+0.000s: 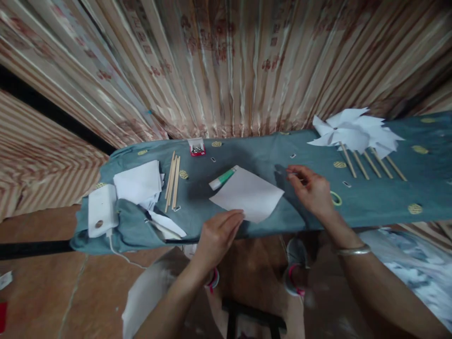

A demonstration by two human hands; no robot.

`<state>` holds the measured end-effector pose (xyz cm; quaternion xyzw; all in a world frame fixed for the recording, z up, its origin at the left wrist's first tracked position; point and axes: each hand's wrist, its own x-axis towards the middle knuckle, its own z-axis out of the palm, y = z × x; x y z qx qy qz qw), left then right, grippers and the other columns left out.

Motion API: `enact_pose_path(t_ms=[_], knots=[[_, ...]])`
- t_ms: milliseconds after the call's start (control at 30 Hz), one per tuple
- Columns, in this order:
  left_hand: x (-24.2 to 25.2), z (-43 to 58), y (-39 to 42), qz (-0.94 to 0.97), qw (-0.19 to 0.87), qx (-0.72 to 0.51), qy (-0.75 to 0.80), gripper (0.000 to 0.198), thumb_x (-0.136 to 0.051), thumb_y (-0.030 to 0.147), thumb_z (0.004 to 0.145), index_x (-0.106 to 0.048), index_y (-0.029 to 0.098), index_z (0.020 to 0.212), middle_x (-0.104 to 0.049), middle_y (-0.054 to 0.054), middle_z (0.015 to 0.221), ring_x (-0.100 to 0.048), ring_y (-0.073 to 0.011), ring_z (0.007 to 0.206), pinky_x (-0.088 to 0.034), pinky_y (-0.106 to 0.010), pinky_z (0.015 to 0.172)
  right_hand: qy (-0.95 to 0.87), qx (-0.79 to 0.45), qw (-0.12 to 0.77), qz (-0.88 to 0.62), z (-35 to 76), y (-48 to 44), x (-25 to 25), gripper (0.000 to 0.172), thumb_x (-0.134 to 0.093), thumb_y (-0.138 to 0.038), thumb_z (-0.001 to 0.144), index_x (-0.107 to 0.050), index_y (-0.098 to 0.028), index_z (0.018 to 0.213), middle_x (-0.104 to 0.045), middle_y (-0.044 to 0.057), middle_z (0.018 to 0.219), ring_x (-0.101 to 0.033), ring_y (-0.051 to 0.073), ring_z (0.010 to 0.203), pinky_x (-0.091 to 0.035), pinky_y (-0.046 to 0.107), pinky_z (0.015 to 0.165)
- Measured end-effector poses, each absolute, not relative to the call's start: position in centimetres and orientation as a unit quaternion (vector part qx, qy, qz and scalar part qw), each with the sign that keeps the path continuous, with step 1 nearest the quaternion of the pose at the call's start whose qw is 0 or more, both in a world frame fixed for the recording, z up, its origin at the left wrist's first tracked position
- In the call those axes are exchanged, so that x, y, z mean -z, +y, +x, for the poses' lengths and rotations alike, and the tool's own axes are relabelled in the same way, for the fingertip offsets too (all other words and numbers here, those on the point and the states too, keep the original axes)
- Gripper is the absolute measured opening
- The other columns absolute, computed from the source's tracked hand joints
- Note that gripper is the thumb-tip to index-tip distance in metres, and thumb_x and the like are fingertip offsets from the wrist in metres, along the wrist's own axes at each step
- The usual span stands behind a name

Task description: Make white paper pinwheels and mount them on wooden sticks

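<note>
A square sheet of white paper lies turned like a diamond on the cloth, its edges slightly lifted. My left hand is closed on the paper's near corner, thumb and fingers pinched together. To the right of the sheet, my right hand hovers over the cloth with its fingertips pinched; whatever is between them is too small to make out. A green and white glue tube lies against the sheet's far left edge. A pale green ring, perhaps a scissors handle, shows just beyond my right wrist.
Finished paper pinwheels on sticks lie at the right. Several loose wooden sticks, a stack of white paper and a white corded device are at the left. A small red box of metal pieces stands near the curtain.
</note>
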<state>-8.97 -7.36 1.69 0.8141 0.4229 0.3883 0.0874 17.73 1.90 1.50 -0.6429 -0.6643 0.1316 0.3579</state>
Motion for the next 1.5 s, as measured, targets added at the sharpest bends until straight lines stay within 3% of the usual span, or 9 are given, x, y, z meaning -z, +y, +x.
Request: enact_pose_path(t_ms=[200,500,633,767,867,967,1233,1367,1500], knots=[[-0.1,-4.4,-7.8,0.872,0.086,-0.306,0.372,0.017,-0.05,0.016,0.095,-0.067,0.014,0.096,-0.073,-0.007,0.082,-0.067,-0.0174,0.072,-0.056,-0.03,0.065,-0.66,-0.206,0.359,-0.627,20.6,-1.4,-2.8,0.032,-0.058,-0.045,0.089,-0.072,-0.021,0.104,-0.076,0.008,0.102,-0.07,0.022,0.079,-0.055,0.034,0.072],[-1.3,-0.8,-5.4,0.825,0.171,-0.383,0.379,0.016,-0.052,0.019,0.096,-0.066,0.014,0.096,-0.073,-0.006,0.084,-0.066,-0.0155,0.076,-0.055,-0.028,0.07,-0.724,-0.458,0.182,-0.482,22.0,-3.4,-3.9,0.047,-0.075,-0.051,0.073,-0.072,-0.024,0.112,-0.072,0.008,0.12,-0.065,0.029,0.115,-0.052,0.044,0.101],[-1.7,-0.9,-4.8,0.832,0.188,-0.381,0.357,0.014,-0.057,0.022,0.094,-0.067,0.014,0.099,-0.073,-0.006,0.085,-0.065,-0.0155,0.077,-0.053,-0.028,0.07,-0.749,-0.415,0.194,-0.479,22.7,-3.2,-2.7,0.024,-0.062,-0.034,0.086,-0.074,-0.023,0.104,-0.076,0.006,0.11,-0.071,0.026,0.105,-0.056,0.043,0.094],[-0.7,-2.7,-3.4,0.853,0.145,-0.292,0.409,0.032,-0.074,0.034,0.082,-0.069,0.02,0.111,-0.075,-0.007,0.097,-0.063,-0.0224,0.087,-0.051,-0.039,0.079,-0.785,-0.29,0.234,-0.495,23.5,-2.7,-1.1,0.022,-0.057,-0.027,0.09,-0.076,-0.02,0.099,-0.076,0.011,0.109,-0.071,0.028,0.104,-0.056,0.047,0.094],[0.6,-4.0,-2.7,0.855,0.139,-0.242,0.436,0.034,-0.076,0.023,0.078,-0.07,0.023,0.112,-0.071,-0.009,0.117,-0.057,-0.0306,0.116,-0.048,-0.05,0.094,-0.803,-0.234,0.264,-0.48,23.8,-2.1,-0.5,0.024,-0.054,-0.024,0.091,-0.077,-0.018,0.096,-0.076,0.012,0.111,-0.07,0.028,0.105,-0.056,0.048,0.095],[1.9,-4.3,-2.6,0.864,0.174,-0.244,0.405,0.035,-0.071,0.017,0.08,-0.068,0.021,0.115,-0.068,-0.01,0.125,-0.053,-0.0293,0.126,-0.048,-0.05,0.1,-0.801,-0.207,0.298,-0.476,23.7,-1.6,-0.5,0.025,-0.053,-0.024,0.092,-0.077,-0.02,0.098,-0.074,0.011,0.115,-0.068,0.028,0.108,-0.055,0.049,0.096],[2.4,-5.4,-1.2,0.823,0.162,-0.34,0.425,0.023,-0.061,0.011,0.085,-0.07,0.018,0.104,-0.073,-0.01,0.11,-0.067,-0.0228,0.108,-0.055,-0.043,0.093,-0.761,-0.303,0.35,-0.455,22.3,-1.7,-0.7,0.023,-0.055,-0.023,0.09,-0.076,-0.025,0.099,-0.077,0.005,0.109,-0.071,0.023,0.103,-0.057,0.045,0.096],[1.1,-4.9,-2.2,0.812,0.15,-0.388,0.409,0.006,-0.063,0.018,0.088,-0.069,0.018,0.089,-0.075,-0.003,0.083,-0.071,-0.0176,0.087,-0.057,-0.035,0.087,-0.768,-0.277,0.319,-0.481,22.9,-1.5,-0.2,0.023,-0.055,-0.022,0.089,-0.074,-0.024,0.101,-0.075,0.005,0.112,-0.07,0.025,0.107,-0.056,0.046,0.097],[0.0,-3.0,-4.1,0.85,0.109,-0.361,0.368,0.013,-0.059,0.02,0.091,-0.066,0.016,0.082,-0.07,-0.004,0.074,-0.069,-0.0184,0.079,-0.057,-0.034,0.079,-0.794,-0.189,0.251,-0.521,24.2,-1.6,-1.0,0.046,-0.058,-0.02,0.085,-0.06,-0.022,0.131,-0.062,0.009,0.137,-0.055,0.03,0.13,-0.045,0.052,0.111]])
